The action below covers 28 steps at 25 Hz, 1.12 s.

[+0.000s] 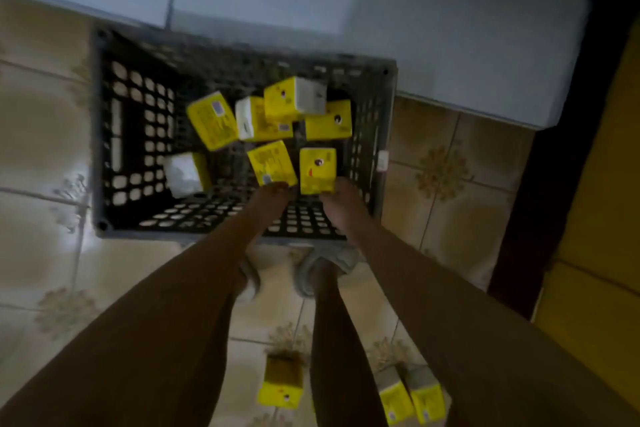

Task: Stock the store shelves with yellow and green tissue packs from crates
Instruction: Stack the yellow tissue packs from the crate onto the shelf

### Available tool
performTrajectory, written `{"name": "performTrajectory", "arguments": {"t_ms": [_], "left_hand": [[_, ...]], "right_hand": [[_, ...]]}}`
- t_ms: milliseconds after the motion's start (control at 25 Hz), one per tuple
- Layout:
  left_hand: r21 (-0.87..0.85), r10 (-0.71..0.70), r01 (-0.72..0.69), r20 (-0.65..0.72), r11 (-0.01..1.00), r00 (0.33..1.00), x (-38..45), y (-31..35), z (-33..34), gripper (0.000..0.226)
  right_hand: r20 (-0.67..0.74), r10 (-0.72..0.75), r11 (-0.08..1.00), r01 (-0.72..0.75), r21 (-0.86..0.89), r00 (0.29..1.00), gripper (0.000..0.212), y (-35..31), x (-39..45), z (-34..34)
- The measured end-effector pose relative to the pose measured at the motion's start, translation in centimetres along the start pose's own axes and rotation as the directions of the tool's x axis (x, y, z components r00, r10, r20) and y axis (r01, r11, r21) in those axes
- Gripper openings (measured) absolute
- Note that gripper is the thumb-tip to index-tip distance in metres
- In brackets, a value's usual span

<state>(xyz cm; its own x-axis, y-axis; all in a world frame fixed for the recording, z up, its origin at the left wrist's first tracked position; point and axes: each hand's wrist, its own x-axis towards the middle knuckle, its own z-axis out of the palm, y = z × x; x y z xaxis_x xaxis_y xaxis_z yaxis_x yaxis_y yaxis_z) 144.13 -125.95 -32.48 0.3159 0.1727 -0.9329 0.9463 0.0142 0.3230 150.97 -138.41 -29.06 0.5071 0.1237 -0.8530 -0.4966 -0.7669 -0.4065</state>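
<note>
A dark plastic crate (pixel 104 135) stands on the tiled floor and holds several yellow tissue packs. Both my arms reach down into it. My left hand (pixel 272 198) grips the near end of one yellow pack (pixel 272 163). My right hand (pixel 341 204) grips the bottom of another yellow pack (pixel 317 170) beside it. The remaining packs lie jumbled toward the crate's far side, such as one at the left (pixel 212 121) and one at the back (pixel 294 99). The picture is blurred and dim.
Three more yellow packs lie on the floor near my legs: one (pixel 281 383) at the bottom centre, two (pixel 410 395) at the bottom right. My feet (pixel 325 267) stand just before the crate. A white wall base runs behind it. Dark and yellow shelving (pixel 595 184) stands at the right.
</note>
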Motion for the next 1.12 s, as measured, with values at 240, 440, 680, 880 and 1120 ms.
{"name": "performTrajectory", "arguments": {"t_ms": [240, 440, 680, 880, 1120], "left_hand": [[-0.149, 0.008, -0.007, 0.002, 0.989, 1.0, 11.3, -1.2, 5.4, 0.05], [-0.285, -0.106, 0.097, -0.016, 0.953, 0.994, 14.2, -0.9, 7.4, 0.034], [-0.363, -0.176, 0.136, -0.079, 0.922, 0.981, 11.9, -0.6, 5.3, 0.036], [-0.461, -0.194, 0.157, -0.034, 0.873, 0.98, 3.5, 0.9, 2.0, 0.058], [-0.457, -0.132, 0.159, 0.09, 0.875, 0.987, -12.2, 4.8, -4.3, 0.051]], "right_hand": [[-0.049, 0.068, 0.996, -0.064, 0.065, 0.996, 0.047, 3.5, 10.6, 2.5], [0.021, 0.188, 0.981, -0.189, 0.049, 0.982, 0.045, 6.0, 13.9, 3.6], [0.144, 0.078, 0.994, -0.088, 0.059, 0.986, 0.025, 5.9, 10.1, 3.2], [0.12, 0.03, 0.963, -0.061, 0.262, 0.992, 0.041, 2.1, 1.9, 0.7], [0.079, -0.043, 0.945, 0.015, 0.326, 0.996, 0.039, -5.1, -12.5, -5.1]]}}
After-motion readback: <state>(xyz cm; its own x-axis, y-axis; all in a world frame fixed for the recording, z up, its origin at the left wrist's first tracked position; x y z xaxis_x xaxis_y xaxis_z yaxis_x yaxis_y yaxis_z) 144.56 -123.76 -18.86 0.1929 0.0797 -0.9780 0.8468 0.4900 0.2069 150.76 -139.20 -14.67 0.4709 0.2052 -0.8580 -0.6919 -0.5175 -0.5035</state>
